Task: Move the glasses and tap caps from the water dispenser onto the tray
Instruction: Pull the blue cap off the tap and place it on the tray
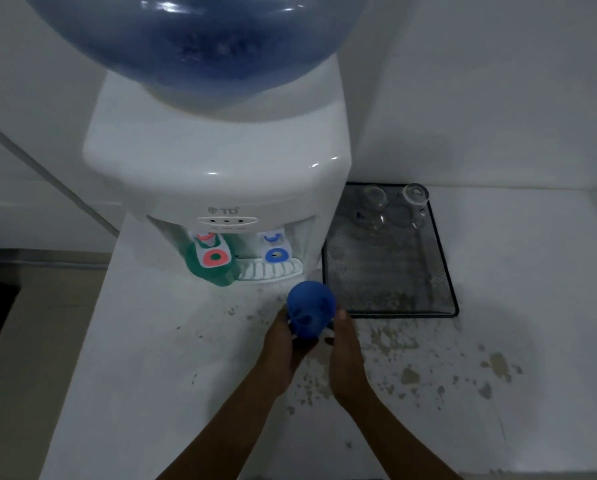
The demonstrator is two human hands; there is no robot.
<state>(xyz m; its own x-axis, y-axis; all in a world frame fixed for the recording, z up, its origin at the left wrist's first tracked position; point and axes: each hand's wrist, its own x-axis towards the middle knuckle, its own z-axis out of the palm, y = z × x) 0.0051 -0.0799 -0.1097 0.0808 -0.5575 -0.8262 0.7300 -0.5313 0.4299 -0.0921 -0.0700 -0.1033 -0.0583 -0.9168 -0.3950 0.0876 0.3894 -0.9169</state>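
a: what sits up and left of the hands?
b: a green cap (209,268) under the red tap (211,252) of the water dispenser (217,174).
a: and the hands themselves?
b: the left hand (281,344) and right hand (344,355) are close together, both clasped around a blue cap (310,315) above the counter (498,341).
a: to their upper right?
b: a black mesh tray (390,271) with two clear glasses (371,206) at its far end.
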